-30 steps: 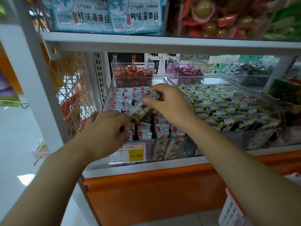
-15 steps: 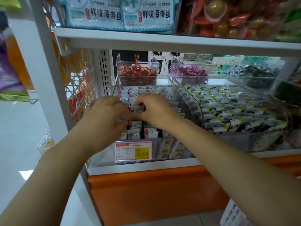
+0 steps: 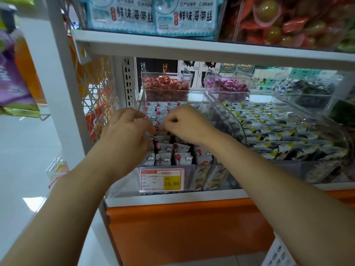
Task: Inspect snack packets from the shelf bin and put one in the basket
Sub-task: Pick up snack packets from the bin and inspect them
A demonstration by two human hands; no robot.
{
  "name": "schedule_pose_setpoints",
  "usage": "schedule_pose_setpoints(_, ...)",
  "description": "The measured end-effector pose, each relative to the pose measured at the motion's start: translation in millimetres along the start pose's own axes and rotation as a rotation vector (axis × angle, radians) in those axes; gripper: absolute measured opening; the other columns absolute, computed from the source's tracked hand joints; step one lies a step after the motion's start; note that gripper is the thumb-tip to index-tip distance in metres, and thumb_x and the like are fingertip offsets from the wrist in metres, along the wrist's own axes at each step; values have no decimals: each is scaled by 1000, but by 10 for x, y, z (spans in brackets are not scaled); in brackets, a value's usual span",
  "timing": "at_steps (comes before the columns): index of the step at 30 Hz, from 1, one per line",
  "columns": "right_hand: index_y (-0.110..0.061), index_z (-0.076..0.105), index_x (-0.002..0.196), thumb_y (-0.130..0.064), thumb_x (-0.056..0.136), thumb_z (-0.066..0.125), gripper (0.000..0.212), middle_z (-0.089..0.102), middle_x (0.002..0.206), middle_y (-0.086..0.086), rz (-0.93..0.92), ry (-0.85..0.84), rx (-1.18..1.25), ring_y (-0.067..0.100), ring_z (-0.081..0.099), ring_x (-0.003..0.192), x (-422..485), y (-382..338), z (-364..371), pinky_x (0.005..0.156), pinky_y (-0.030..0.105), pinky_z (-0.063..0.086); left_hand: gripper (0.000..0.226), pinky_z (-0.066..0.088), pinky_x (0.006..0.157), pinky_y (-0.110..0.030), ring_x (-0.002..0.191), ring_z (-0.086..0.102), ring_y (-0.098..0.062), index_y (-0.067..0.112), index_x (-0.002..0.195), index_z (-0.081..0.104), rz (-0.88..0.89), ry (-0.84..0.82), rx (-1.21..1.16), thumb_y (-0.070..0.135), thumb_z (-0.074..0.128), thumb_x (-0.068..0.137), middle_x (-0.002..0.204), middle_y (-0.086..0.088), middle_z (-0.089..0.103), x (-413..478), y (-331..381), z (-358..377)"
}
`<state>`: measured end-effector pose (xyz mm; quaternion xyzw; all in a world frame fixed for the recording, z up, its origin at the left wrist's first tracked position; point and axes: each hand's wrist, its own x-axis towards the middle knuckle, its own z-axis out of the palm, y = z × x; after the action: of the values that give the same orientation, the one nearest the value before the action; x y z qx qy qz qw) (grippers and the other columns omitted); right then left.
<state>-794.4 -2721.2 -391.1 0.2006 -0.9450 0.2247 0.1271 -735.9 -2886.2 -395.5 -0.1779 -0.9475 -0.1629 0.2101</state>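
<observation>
Two forearms are reaching up from the near edge into a white shelf unit that is filling most of the view. Its upper shelf board is running across overhead, leaving an open band of room above the hands. An orange base panel is closing off the front below. Pale floor is lying open to the left of the upright, where a wire mesh panel is hanging as the side edge.

On the lower shelf, the clear shelf bin is standing open at the top, sloping toward the near side. Its curved side wall is rising just right of the right wrist, dividing it from black-and-yellow packets.

At the near right corner, the white basket is showing only a lattice corner, well apart from the hands.

Cloud-printed packets are filling the bin in rows behind a price tag.

Over the bin's middle, the left hand is arching knuckles-up, fingers bent toward the right hand, which is curling tight with thumb against forefinger. Between them a snack packet is showing as a pale sliver, pinched by the right hand; whether the left is gripping or only touching it cannot be told.
</observation>
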Motion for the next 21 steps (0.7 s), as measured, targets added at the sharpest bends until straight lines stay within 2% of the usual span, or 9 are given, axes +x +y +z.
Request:
schedule_pose_setpoints(2,-1,71,86,-19,90,56,23,71,88,14,41,85,79,25,65,77,67,16,-50,73,32,51,25,22,107,-44,130,27,-24,21,112,63,0,7,-5,16,55,89,132,-3,45,1,-2,-11)
schedule_pose_setpoints(4,-5,73,87,-18,89,60,18,72,93,6,42,74,38,20,66,86,129,35,-59,80,31,50,25,22,107,-43,130,27,-24,21,113,63,1,4,-8,17,55,89,132,-3,45,1,2,-15)
schedule_pose_setpoints(7,-20,74,90,-31,84,67,14,70,102,-4,3,-44,-147,23,50,116,195,36,-10,96,40,43,27,21,107,-42,131,26,-24,21,115,62,-2,7,-9,16,56,89,134,-3,44,2,12,-15)
schedule_pose_setpoints(9,-21,71,88,-35,82,69,15,67,103,-4,-3,-58,-216,23,40,121,208,25,37,90,37,41,27,21,107,-41,131,27,-25,20,115,62,-3,11,-6,16,56,89,133,-3,45,-4,20,-15)
schedule_pose_setpoints(11,-20,68,84,-28,82,70,9,63,94,-6,-18,-20,-151,19,44,112,201,16,47,83,34,42,27,22,107,-42,131,28,-25,20,115,62,-3,16,-8,15,56,89,133,-3,45,-8,20,-13)
schedule_pose_setpoints(13,-18,63,80,-19,84,67,6,58,84,-8,-11,23,38,15,51,96,158,-4,18,80,32,44,28,23,107,-42,130,29,-25,20,115,62,2,25,-11,14,56,89,133,-3,46,-2,27,-9)
schedule_pose_setpoints(17,-14,51,79,-11,89,59,14,53,80,-5,5,198,362,9,50,71,-16,-33,-163,64,15,41,27,24,104,-39,127,33,-27,16,112,64,0,128,-33,9,56,87,130,-5,50,15,56,-25)
schedule_pose_setpoints(18,-16,49,78,-12,90,58,16,54,81,-4,10,249,392,9,51,68,-79,-32,-210,63,16,43,27,25,103,-38,125,35,-28,15,112,64,1,164,-41,8,57,87,129,-6,51,14,71,-30)
schedule_pose_setpoints(21,-19,47,78,-12,92,55,18,59,86,6,60,408,531,19,60,66,-295,-8,-316,62,35,55,33,31,98,-30,119,42,-26,11,120,58,11,217,-137,9,57,88,128,-8,49,17,141,-32)
